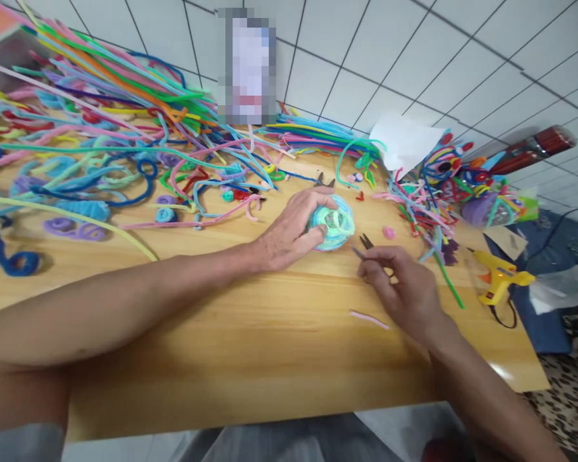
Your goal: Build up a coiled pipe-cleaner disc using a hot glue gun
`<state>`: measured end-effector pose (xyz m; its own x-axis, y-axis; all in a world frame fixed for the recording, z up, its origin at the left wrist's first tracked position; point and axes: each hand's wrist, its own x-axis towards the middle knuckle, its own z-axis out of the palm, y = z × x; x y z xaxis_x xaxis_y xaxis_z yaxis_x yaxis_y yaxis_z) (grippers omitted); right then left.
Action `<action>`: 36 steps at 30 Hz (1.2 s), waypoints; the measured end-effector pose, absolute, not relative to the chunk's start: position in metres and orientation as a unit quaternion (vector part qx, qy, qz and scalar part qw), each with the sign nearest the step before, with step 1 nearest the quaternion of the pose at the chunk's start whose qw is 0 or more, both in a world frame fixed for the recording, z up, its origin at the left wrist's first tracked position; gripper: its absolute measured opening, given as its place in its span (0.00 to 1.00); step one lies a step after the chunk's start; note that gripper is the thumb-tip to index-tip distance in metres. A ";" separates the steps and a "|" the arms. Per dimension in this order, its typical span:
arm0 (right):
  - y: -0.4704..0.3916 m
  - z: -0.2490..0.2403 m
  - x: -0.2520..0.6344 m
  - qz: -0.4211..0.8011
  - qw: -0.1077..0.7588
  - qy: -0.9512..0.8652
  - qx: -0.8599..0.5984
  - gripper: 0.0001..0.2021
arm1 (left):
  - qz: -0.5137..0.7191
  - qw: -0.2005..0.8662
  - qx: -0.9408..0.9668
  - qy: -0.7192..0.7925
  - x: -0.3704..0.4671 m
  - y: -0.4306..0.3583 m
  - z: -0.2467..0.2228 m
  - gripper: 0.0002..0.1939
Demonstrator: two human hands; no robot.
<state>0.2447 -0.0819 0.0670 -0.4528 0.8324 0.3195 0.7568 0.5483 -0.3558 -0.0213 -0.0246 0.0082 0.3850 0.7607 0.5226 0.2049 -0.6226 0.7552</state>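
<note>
My left hand (293, 228) is closed around the left side of a round coil of blue and green pipe cleaners (340, 224), its thumb and fingers on the coil's top and rim. The coil rests on or just over the wooden table. To its right, my right hand (399, 282) is closed on a small tool with dark metal tips (366, 241); the fingers cover most of it, so its kind is unclear. Behind my left hand, dark tips of another tool (326, 181) show. A short pink pipe cleaner piece (369, 319) lies near my right hand.
Many loose pipe cleaners (101, 151) and curled pieces cover the table's left and back. A white sheet (407, 144) leans at the wall near a colourful pile of finished shapes (450, 167). A yellow glue gun (498, 276) lies by the right edge. A pink bit (388, 232) sits nearby.
</note>
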 end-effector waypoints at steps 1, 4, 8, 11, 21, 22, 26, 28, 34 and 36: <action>-0.085 0.063 0.236 0.080 0.239 -0.856 -0.452 0.07 | 0.458 0.301 0.776 0.313 -0.021 -0.025 0.008 0.17; -0.082 0.051 0.218 0.062 0.266 -0.869 -0.413 0.10 | 0.457 0.297 0.777 0.314 -0.021 -0.025 0.008 0.17; -0.075 0.041 0.212 0.037 0.296 -0.862 -0.410 0.12 | 0.458 0.296 0.778 0.312 -0.020 -0.025 0.008 0.17; -0.075 0.039 0.212 0.043 0.298 -0.854 -0.424 0.12 | 0.459 0.296 0.777 0.313 -0.021 -0.024 0.008 0.17; -0.072 0.038 0.212 0.029 0.297 -0.859 -0.416 0.13 | 0.463 0.295 0.775 0.312 -0.020 -0.025 0.007 0.17; -0.072 0.037 0.212 0.031 0.295 -0.858 -0.420 0.13 | 0.462 0.295 0.775 0.314 -0.020 -0.025 0.008 0.17; -0.073 0.036 0.214 0.036 0.296 -0.855 -0.424 0.14 | 0.459 0.296 0.777 0.314 -0.020 -0.025 0.008 0.16; -0.074 0.037 0.214 0.034 0.297 -0.854 -0.426 0.14 | 0.460 0.297 0.776 0.314 -0.020 -0.025 0.008 0.17; -0.073 0.038 0.214 0.018 0.301 -0.861 -0.410 0.13 | 0.458 0.299 0.776 0.313 -0.021 -0.026 0.009 0.16; -0.073 0.038 0.213 0.024 0.310 -0.860 -0.404 0.13 | 0.458 0.300 0.776 0.313 -0.021 -0.026 0.009 0.17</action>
